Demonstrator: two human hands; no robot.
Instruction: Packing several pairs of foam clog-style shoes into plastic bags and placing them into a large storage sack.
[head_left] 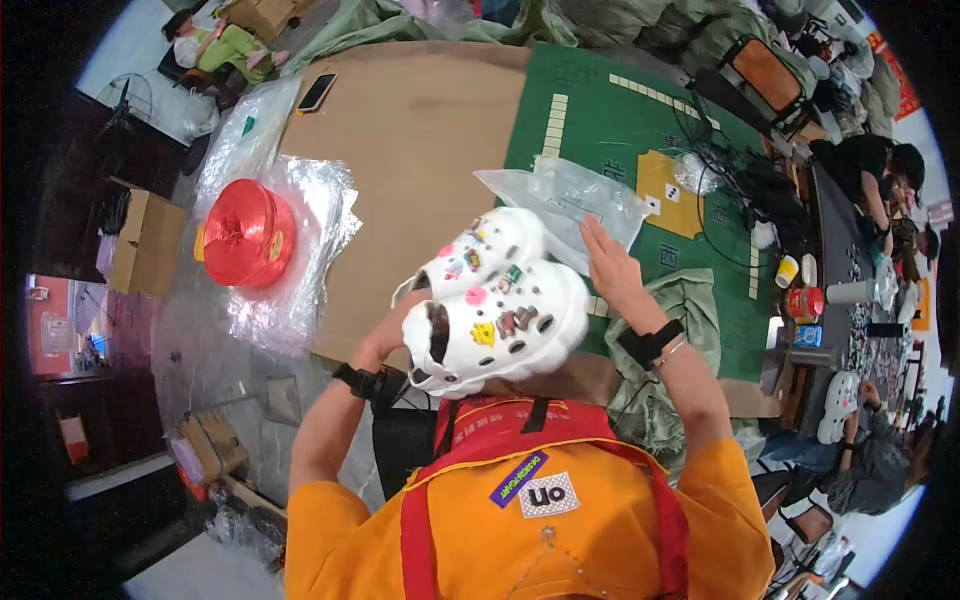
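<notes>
Head view, looking down past an orange shirt and red apron straps: a pair of white clogs (495, 310), dotted with small coloured charms, is held up close to the chest over a brown cardboard sheet (420, 130) that covers part of a green game mat (600, 110).

The left hand (385, 340) is under the clogs and mostly hidden; it seems to grip the lower clog's heel end, but I cannot tell how the fingers lie. The right hand (612, 268) is flat and open, fingers together, resting against the clear plastic bag (570, 200) just behind the clogs.

To do this step well, I judge the pair should be kept stacked firmly in the left hand while the right finds and spreads the bag's mouth.

The bag looks empty. A red spool of twine (248, 232) sits on a pile of clear bags (300, 260) to the left.
</notes>
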